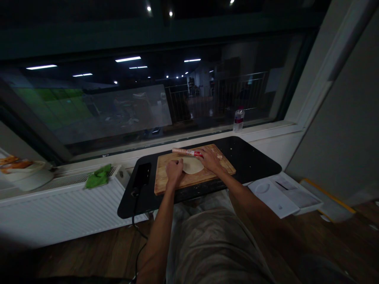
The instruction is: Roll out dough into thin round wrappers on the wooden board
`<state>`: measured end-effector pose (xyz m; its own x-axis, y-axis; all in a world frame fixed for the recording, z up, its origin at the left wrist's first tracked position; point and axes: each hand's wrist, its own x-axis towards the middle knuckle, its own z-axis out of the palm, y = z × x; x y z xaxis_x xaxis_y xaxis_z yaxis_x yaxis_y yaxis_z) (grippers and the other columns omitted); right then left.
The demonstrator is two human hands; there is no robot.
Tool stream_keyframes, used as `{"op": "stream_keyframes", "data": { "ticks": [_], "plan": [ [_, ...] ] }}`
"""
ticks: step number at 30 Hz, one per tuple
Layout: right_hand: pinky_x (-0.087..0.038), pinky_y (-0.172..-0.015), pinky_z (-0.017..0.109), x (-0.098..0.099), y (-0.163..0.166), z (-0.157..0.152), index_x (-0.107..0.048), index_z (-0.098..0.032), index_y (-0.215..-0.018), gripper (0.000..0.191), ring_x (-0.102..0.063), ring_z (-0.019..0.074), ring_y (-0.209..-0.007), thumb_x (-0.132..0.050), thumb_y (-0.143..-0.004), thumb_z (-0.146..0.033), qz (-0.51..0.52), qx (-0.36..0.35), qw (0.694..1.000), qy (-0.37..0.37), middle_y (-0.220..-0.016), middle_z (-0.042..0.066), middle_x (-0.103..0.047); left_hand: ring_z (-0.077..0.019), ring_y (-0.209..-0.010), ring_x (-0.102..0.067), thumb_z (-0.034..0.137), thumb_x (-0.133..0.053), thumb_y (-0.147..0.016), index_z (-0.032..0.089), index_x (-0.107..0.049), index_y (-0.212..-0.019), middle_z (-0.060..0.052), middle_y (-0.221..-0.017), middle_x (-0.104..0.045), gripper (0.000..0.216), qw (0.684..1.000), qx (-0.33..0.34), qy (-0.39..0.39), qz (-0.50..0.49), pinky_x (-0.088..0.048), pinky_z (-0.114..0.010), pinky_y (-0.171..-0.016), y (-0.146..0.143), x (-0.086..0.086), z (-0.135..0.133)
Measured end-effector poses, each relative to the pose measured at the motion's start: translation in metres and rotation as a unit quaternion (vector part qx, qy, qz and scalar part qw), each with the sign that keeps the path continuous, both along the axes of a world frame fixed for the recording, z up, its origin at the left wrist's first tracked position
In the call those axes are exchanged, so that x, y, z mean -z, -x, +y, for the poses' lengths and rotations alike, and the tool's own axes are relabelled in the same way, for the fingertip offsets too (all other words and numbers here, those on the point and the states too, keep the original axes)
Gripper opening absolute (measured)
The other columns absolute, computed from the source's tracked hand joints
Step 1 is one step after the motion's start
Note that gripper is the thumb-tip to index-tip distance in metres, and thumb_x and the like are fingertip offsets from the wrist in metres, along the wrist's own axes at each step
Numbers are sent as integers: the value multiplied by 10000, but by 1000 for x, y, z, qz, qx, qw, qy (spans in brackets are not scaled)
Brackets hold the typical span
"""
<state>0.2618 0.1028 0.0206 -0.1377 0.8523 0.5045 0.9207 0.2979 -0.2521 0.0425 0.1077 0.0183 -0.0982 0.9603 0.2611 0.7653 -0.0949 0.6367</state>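
A round, flat sheet of pale dough (pixel 192 165) lies on a wooden cutting board (pixel 166 183). My left hand (pixel 174 170) is closed at the left edge of the dough, its fingers curled and seeming to pinch that edge. Across the far side of the board lies a rolling pin (pixel 181 151) with a red and white label. My right hand (pixel 209 158) rests over the pin's right part, fingers bent around it; the palm hides some of the pin. The pin's right end shows beyond the hand.
The board sits on a black table (pixel 251 157) dotted with crumbs. A phone (pixel 142 174) with a cable lies on the left. A plastic bottle (pixel 238 119) stands on the windowsill. A green cloth (pixel 99 176) hangs on the radiator (pixel 74 217). An open white box (pixel 302 193) is low on the right.
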Motion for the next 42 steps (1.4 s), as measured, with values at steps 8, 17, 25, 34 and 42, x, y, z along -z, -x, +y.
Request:
{"op": "stream_keyframes", "data": {
  "ticks": [8,17,25,34,42],
  "plan": [
    [-471,-1184,436,2,-1,0,-730,-220,-1462,372,-621,300,-1384,-720,-1095,-283,-5,-4,1000,5,-1436,131,-714,-294,-873,-775,466,-463,-1071,185,-818,-807,-152,-864,-820,523,1000,16,1,15,-491,-368,-807,0,1,-5],
    [-515,-1098,373,-2,0,-3,-805,-218,-1311,248,-683,248,-1227,-721,-1099,-315,0,-27,1000,12,-1294,98,-757,-306,-979,-777,436,-418,-1116,180,-832,-949,-168,-1025,-844,515,998,-52,-19,-15,-486,-361,-820,0,-4,-4],
    [-533,-1042,356,-1,0,-4,-857,-219,-1164,158,-706,244,-1144,-746,-1073,-283,41,-85,995,-24,-1158,83,-781,-304,-1182,-687,298,-458,-1099,196,-757,-1089,-145,-1158,-775,316,993,-70,-94,-7,-499,-418,-1085,3,-4,-2],
    [-533,-998,329,-2,2,-14,-860,-239,-1113,152,-720,231,-1117,-712,-1081,-253,45,-95,994,-31,-1125,64,-798,-348,-1387,-574,447,-576,-1115,268,-816,-1253,-129,-1400,-755,330,987,116,-76,84,-432,-509,-1205,-4,1,-6],
    [-534,-1013,364,-3,6,-13,-876,-236,-1072,317,-754,270,-1089,-567,-1117,-293,27,96,995,-12,-1121,108,-857,-352,-1366,-588,410,-710,-1056,302,-795,-1316,-122,-1412,-746,295,980,147,-77,106,-443,-515,-1181,-2,4,-7]
  ]
}}
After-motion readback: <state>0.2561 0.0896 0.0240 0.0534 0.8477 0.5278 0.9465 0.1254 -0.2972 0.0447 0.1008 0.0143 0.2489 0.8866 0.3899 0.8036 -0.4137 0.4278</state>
